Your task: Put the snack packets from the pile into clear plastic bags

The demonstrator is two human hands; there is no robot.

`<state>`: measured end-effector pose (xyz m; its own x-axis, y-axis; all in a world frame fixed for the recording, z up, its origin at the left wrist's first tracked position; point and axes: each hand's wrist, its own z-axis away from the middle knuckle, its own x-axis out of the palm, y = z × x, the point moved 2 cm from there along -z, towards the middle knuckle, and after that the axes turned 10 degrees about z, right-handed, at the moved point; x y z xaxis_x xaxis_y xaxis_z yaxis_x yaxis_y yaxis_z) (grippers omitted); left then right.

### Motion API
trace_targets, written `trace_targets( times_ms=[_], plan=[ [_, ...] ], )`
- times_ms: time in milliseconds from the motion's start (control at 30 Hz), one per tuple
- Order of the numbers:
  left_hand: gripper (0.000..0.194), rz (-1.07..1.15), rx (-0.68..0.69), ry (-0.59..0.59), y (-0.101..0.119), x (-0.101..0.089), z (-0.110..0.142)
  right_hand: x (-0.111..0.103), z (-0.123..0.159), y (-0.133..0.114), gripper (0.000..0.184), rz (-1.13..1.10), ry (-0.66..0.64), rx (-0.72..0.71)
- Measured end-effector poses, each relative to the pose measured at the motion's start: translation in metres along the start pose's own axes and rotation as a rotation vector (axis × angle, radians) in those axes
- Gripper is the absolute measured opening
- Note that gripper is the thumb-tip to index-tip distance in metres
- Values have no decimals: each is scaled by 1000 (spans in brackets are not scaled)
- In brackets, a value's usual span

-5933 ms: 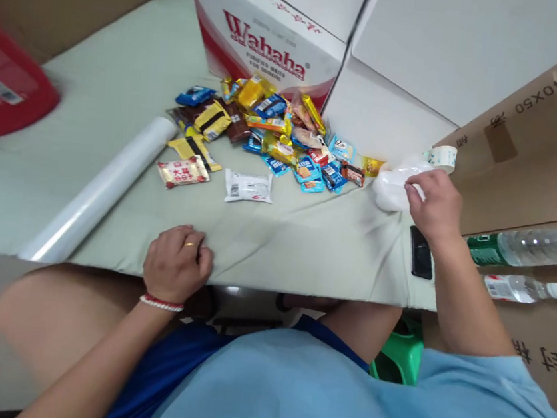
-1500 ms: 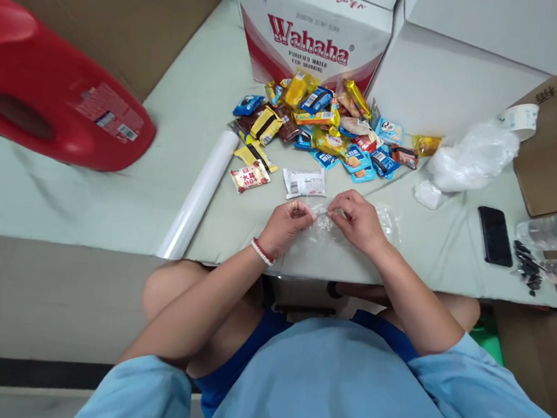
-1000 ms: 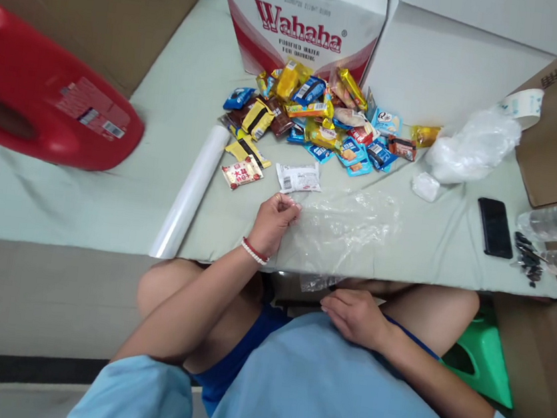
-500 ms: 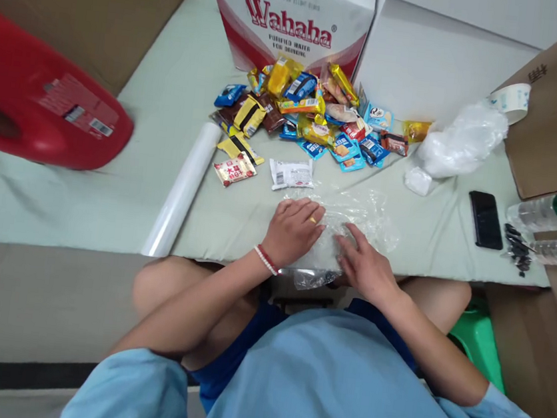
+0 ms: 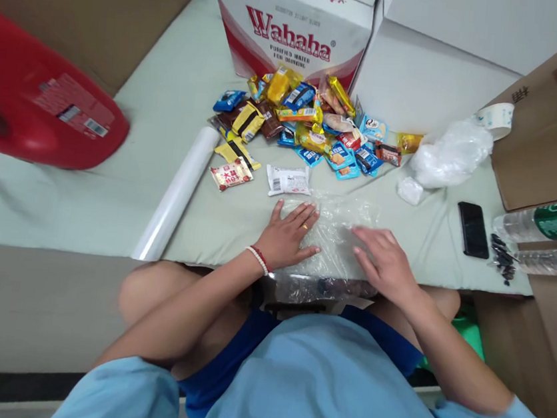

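Observation:
A sheet of clear plastic film (image 5: pixel 338 242) lies wrinkled on the table in front of me, its near end hanging over the edge. My left hand (image 5: pixel 288 235) rests flat on the film's left part, fingers spread. Over the right part is my right hand (image 5: pixel 386 261), open and slightly blurred; whether it touches the film I cannot tell. Just beyond the film lies a white snack packet (image 5: pixel 289 180), with a red and cream packet (image 5: pixel 232 174) to its left. A heap of wrapped snacks (image 5: pixel 313 122) in yellow, blue and brown sits farther back.
A white roll (image 5: pixel 174 197) lies at the left, near a red jug (image 5: pixel 44 102). The Wahaba-style red and white carton (image 5: pixel 293 29) stands behind the snacks. To the right are crumpled white plastic (image 5: pixel 453 155), a tape roll (image 5: pixel 497 120), a phone (image 5: pixel 474 230) and plastic bottles (image 5: pixel 553 220).
My left hand has flattened and its fingers have spread on the film. My right hand has moved right, away from the left. More film hangs over the table edge.

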<state>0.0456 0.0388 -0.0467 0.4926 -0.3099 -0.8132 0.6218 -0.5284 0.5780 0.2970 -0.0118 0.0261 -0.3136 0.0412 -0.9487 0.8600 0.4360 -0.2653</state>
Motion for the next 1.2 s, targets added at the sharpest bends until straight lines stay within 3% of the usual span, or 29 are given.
trace_targets(
  times_ms=[100, 200, 300, 400, 500, 567, 667, 733, 833, 933, 1067, 1200],
  plan=[
    [81, -43, 3, 20, -2, -3, 0, 36, -39, 34, 51, 137, -98, 8],
    [88, -90, -48, 30, -9, -7, 0, 55, -53, 71, 52, 173, -158, 49],
    [101, -94, -90, 11, -13, -10, 0, 45, -65, 93, 47, 111, -147, 27],
    [110, -90, -89, 24, -11, -15, 0, 20, -97, 95, 41, 71, -92, 82],
    [99, -94, -79, 36, -10, -19, 0, 1, -147, 79, 37, 92, -24, 138],
    [93, -89, -92, 10, -11, -20, 0, 2, -184, 63, 35, 150, -41, 122],
    [96, -74, -122, -36, -14, -17, -2, 22, -234, 40, 34, 280, -127, 99],
    [100, -59, -133, -48, -15, -15, -4, 41, -257, 29, 48, 368, -160, 115],
    [104, -35, -149, -39, -17, -12, -7, 55, -279, 21, 62, 467, -184, 188],
    [106, -13, -159, -33, -17, -10, -10, 51, -298, 12, 49, 485, -218, 210],
    [109, -4, -175, -58, -17, -10, -12, 52, -328, -24, 49, 412, -105, 47],
    [108, -12, -166, -74, -19, -12, -10, 84, -342, -65, 62, 393, -86, -48]
  ],
)
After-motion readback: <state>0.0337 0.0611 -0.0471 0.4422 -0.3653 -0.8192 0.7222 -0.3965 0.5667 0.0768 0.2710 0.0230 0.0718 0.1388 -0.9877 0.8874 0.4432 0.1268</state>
